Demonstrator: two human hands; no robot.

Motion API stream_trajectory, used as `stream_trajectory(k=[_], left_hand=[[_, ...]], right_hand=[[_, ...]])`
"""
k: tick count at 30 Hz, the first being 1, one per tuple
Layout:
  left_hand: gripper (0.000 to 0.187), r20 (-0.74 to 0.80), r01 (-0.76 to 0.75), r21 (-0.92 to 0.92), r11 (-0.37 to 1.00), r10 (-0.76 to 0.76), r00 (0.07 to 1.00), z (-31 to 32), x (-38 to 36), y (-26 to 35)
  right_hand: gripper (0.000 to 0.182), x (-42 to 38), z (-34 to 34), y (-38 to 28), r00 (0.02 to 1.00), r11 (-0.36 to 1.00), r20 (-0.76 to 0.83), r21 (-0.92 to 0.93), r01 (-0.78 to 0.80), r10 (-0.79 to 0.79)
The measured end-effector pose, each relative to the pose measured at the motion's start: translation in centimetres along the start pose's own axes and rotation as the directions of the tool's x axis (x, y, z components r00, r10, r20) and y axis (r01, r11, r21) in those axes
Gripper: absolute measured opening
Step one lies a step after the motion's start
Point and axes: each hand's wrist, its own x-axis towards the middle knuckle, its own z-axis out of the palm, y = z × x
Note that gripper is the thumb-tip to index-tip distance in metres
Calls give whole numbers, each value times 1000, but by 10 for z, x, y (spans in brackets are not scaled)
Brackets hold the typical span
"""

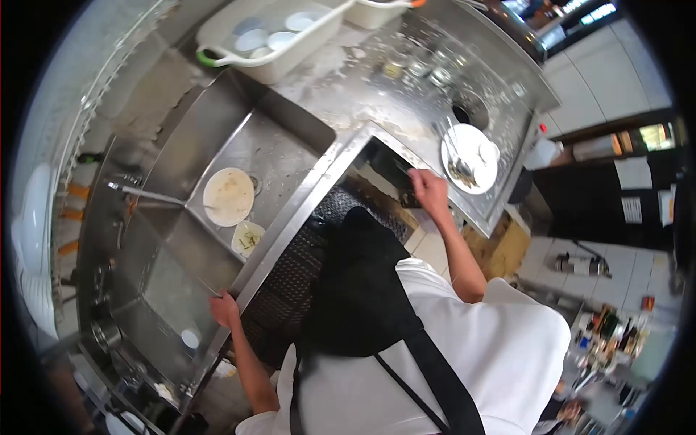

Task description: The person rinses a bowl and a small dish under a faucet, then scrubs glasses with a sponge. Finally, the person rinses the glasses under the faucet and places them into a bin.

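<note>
My left hand point(225, 309) is closed at the front rim of the steel sink point(250, 279); what its fingers hold, if anything, is too small to make out. Curled beside the counter's inner edge, my right hand point(429, 190) shows no clear object. A round plate with food residue point(229, 196) lies in the sink compartment, with a smaller dish holding green scraps point(247, 238) beside it. To the right of my right hand, a white plate point(475, 181) carries cutlery, food scraps and a small white dish point(489, 152).
A white tub point(279, 61) of dishes stands at the back. Several glasses point(419, 67) are near a round hole point(470, 109) in the counter. The left sink basin point(174, 290) holds a small white item point(190, 338). Stacked dishes point(35, 254) line the far left.
</note>
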Motion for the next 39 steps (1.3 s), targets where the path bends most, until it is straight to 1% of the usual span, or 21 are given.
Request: stream_trajectory(k=[2, 4, 6, 8, 10, 12, 14, 17, 22, 24, 26, 27, 28, 30, 32, 33, 34, 35, 37, 38, 39], left_hand=[[58, 1, 42, 29, 999, -42, 999, 7, 6, -4], [59, 19, 33, 19, 999, -33, 999, -3, -1, 5], [59, 24, 46, 3, 999, -46, 999, -14, -9, 13], [59, 14, 64, -3, 998, -64, 998, -19, -16, 16], [59, 23, 55, 7, 998, -55, 998, -23, -18, 16], [59, 28, 32, 15, 999, -33, 999, -22, -14, 15], [59, -16, 36, 5, 999, -36, 999, -8, -5, 6], [60, -9, 54, 0, 999, -54, 999, -12, -8, 7], [60, -29, 69, -40, 997, -70, 997, 4, -1, -8], [59, -40, 84, -65, 994, -86, 995, 9, -1, -8], [55, -50, 100, -51, 994, -102, 993, 5, -4, -2], [55, -46, 117, -65, 991, -120, 992, 6, -4, 0], [54, -54, 105, -48, 993, -107, 993, 7, -2, -2], [53, -50, 84, -7, 996, -84, 995, 9, -3, -9], [50, -45, 89, -6, 996, -89, 995, 5, -1, -1], [50, -39, 75, 0, 997, -75, 996, 3, -2, 4], [50, -76, 88, -40, 995, -91, 993, 0, -6, 8], [49, -116, 108, -83, 991, -117, 986, -2, -8, 11], [50, -107, 128, -76, 989, -135, 985, -7, -9, 13], [50, -94, 146, -67, 987, -152, 984, -9, -11, 13], [50, -95, 167, -71, 983, -174, 980, -3, -5, 8]], right_hand=[[23, -14, -23, 60, 951, 948, -186, -161, -275, 245], [23, -16, -43, 99, 896, 954, -364, -57, -295, 255], [30, -6, -51, 145, 877, 946, -420, -107, -305, 235], [34, 22, -57, 164, 911, 955, -347, -107, -277, 225], [36, 65, -51, 174, 924, 967, -288, 32, -253, 251], [44, 109, -31, 188, 969, 954, -214, -242, -177, 126], [53, 127, -25, 147, 948, 825, -43, -483, -295, 314], [55, 142, -2, 140, 917, 748, -79, -554, -366, 391], [42, 154, 12, 145, 931, 759, -107, -551, -348, 349], [43, 169, 5, 143, 916, 827, 17, -435, -355, 402], [42, 163, -14, 119, 988, 881, 73, -465, -89, 139], [35, 176, 0, 150, 996, 919, -26, -382, -92, 88], [35, 182, -6, 140, 997, 919, -18, -387, -78, 78], [30, 176, -31, 131, 983, 981, -122, -120, -151, 136], [31, 175, -61, 124, 967, 969, -254, 244, 30, 34], [29, 173, -72, 121, 951, 811, -275, 583, 49, 140], [28, 174, -80, 116, 936, 536, -258, 839, 95, 238], [28, 178, -80, 113, 936, 536, -260, 839, 98, 236], [24, 188, -68, 113, 818, -82, -203, 953, 291, 538], [24, 193, -60, 111, 827, -91, -194, 955, 282, 527], [22, 197, -51, 107, 810, -254, -126, 912, 322, 573]])
